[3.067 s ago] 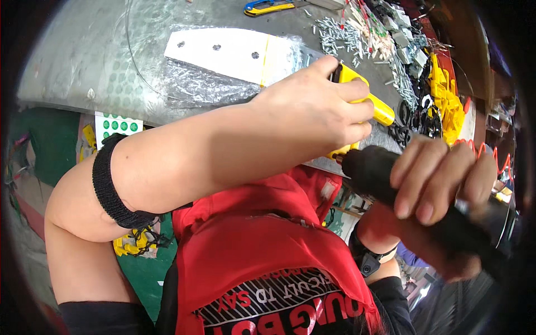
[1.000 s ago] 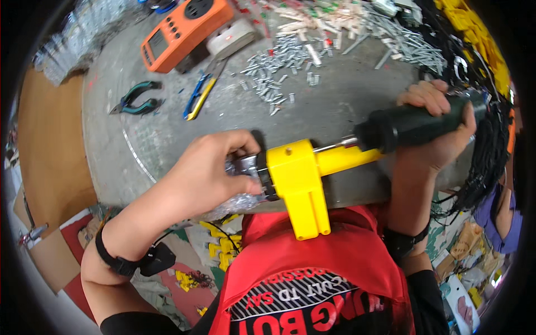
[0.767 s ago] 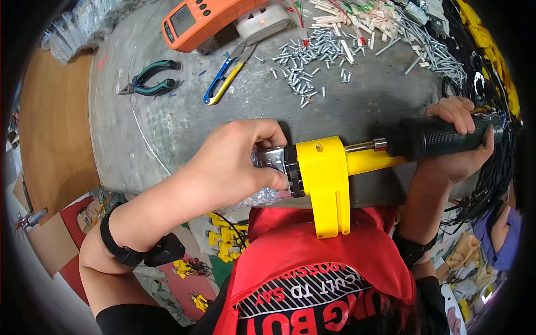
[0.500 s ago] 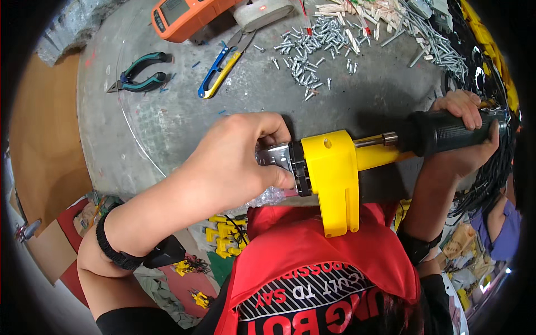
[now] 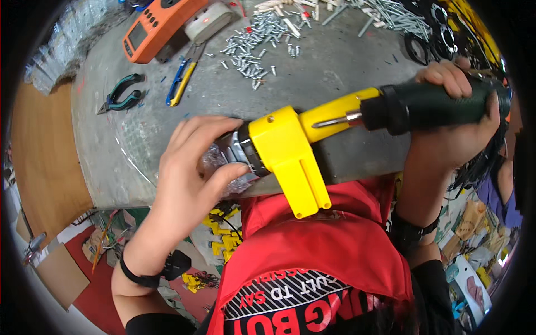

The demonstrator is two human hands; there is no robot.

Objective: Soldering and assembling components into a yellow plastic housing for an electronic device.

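Observation:
My left hand [image 5: 192, 164] is closed round the clear, plastic-wrapped end of a yellow tool housing [image 5: 282, 139], thumb below and fingers above. A black collar [image 5: 251, 149] joins that end to the yellow body. The housing has a grooved leg toward my apron and a yellow arm reaching right. My right hand [image 5: 455, 106] grips a dark electric screwdriver [image 5: 430, 106], lying sideways. Its bit [image 5: 332, 121] points left in front of the yellow arm, its tip apart from the housing's body.
Loose screws [image 5: 251, 50] lie on the grey worktable [image 5: 346, 61], with longer bolts [image 5: 393, 17] at the far right. Toward the far left are teal-handled pliers [image 5: 123, 95], blue-and-yellow snips [image 5: 183, 78] and an orange meter [image 5: 156, 28]. Black rings [image 5: 416, 47] lie by the right edge.
The screwdriver bit has come out of the housing and now shows its tip. My left hand and the housing have moved left and tilted, their right end higher. The whole view has shifted.

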